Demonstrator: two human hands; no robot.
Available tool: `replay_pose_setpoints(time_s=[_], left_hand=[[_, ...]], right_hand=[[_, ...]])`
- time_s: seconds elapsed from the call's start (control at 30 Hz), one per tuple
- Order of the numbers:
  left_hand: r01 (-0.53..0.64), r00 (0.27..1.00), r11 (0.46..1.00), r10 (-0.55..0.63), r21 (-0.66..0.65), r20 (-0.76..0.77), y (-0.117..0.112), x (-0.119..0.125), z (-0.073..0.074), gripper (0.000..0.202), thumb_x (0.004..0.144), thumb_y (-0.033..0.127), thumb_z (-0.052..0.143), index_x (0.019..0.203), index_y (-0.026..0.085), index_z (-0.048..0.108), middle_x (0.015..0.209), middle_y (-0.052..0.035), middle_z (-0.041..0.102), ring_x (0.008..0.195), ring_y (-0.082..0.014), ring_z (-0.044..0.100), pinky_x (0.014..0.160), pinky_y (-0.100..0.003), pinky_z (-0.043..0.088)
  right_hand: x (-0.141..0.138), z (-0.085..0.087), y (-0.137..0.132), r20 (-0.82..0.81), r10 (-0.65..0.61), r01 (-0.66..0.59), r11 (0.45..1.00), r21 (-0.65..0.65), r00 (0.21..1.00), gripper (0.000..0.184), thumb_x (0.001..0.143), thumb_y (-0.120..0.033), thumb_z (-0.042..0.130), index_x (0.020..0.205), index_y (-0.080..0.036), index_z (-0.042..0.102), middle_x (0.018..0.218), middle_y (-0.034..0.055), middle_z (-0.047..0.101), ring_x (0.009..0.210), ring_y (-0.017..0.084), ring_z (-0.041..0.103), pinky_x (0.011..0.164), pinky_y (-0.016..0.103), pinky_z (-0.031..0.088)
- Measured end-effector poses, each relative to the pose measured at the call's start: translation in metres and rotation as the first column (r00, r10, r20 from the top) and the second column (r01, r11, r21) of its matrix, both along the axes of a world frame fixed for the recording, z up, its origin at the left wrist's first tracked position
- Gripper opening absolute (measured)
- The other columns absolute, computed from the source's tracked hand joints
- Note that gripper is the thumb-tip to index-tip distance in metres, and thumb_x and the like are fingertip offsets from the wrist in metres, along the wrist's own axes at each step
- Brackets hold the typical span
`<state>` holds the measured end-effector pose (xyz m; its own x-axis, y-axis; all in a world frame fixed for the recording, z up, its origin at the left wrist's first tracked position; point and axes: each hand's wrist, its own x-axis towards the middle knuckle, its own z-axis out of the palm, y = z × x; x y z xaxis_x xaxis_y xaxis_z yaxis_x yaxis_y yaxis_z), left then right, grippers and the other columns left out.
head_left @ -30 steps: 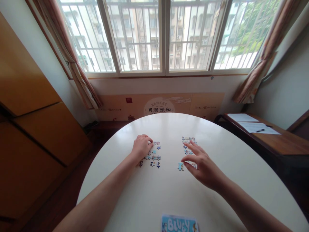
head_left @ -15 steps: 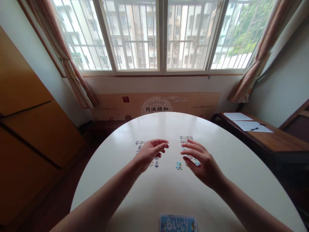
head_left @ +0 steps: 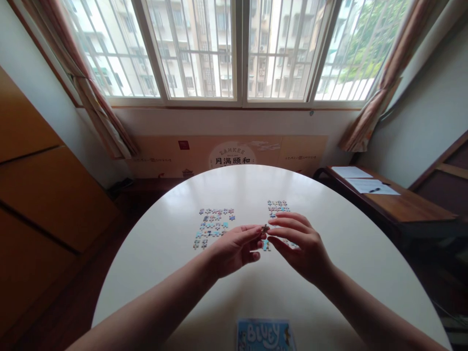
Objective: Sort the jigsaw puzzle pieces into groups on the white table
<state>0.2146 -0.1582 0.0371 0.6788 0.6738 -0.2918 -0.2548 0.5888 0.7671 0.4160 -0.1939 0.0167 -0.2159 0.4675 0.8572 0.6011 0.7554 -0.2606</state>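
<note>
Between the thumb and fingertips of my left hand [head_left: 239, 248] is a small dark jigsaw puzzle piece [head_left: 265, 229], held above the table. My right hand [head_left: 309, 243] is close by on the right, fingers apart and curved toward that piece; whether a fingertip touches it I cannot tell. Rows of loose puzzle pieces [head_left: 208, 226] lie to the left, partly behind my left hand. A second group of puzzle pieces [head_left: 278, 204] lies behind my right hand, which covers much of it. One light-blue puzzle piece [head_left: 266, 245] shows just under the fingers.
A round white table [head_left: 146, 273] carries everything. Near its front edge lies a blue box marked "BLUEY" [head_left: 265, 336], cut off by the frame. To the right stands a wooden bench [head_left: 413, 204] with paper sheets [head_left: 371, 186] and pens. A barred window is ahead.
My left hand has moved right and turned, bringing its puzzle piece up to my right fingertips. More of the left-hand rows now show. The view has shifted slightly.
</note>
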Motion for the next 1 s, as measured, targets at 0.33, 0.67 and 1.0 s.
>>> replay_pose_setpoints(time_s=[0.33, 0.67, 1.0], left_hand=[[0.017, 0.999, 1.0, -0.016, 0.01, -0.036, 0.0, 0.003, -0.003, 0.036, 0.07, 0.037, 0.089, 0.089, 0.013, 0.071, 0.086, -0.0026, 0.06, 0.072, -0.0087, 0.051, 0.06, -0.022, 0.035], [0.273, 0.734, 0.51, 0.438, 0.816, -0.519, 0.013, -0.006, -0.011, 0.016, 0.09, 0.025, 0.064, 0.091, 0.02, 0.079, 0.089, -0.0055, 0.072, 0.076, -0.0164, 0.06, 0.076, -0.032, 0.045], [0.551, 0.661, 0.059, 0.578, 0.833, -0.478, 0.014, -0.006, -0.035, 0.028, 0.092, 0.019, 0.057, 0.099, 0.031, 0.081, 0.086, -0.0062, 0.065, 0.068, -0.0169, 0.055, 0.064, -0.03, 0.04]], right_hand=[[-0.002, 0.007, -0.005, 0.077, -0.081, 0.073, 0.993, 0.096, 0.994, 0.02, 0.087, -0.009, 0.072, 0.097, -0.025, 0.075, 0.098, 0.0012, 0.079, 0.096, 0.025, 0.066, 0.086, 0.045, 0.053], [0.021, 0.009, 0.001, 0.255, 0.157, -0.076, 0.951, -0.3, 0.954, 0.014, 0.092, -0.014, 0.068, 0.095, -0.025, 0.077, 0.093, -0.0002, 0.079, 0.082, 0.017, 0.07, 0.081, 0.034, 0.054], [0.016, -0.007, 0.005, 0.393, 0.24, -0.028, 0.88, -0.474, 0.888, 0.012, 0.091, -0.021, 0.07, 0.089, -0.029, 0.078, 0.084, -0.0009, 0.079, 0.075, 0.017, 0.07, 0.078, 0.031, 0.051]])
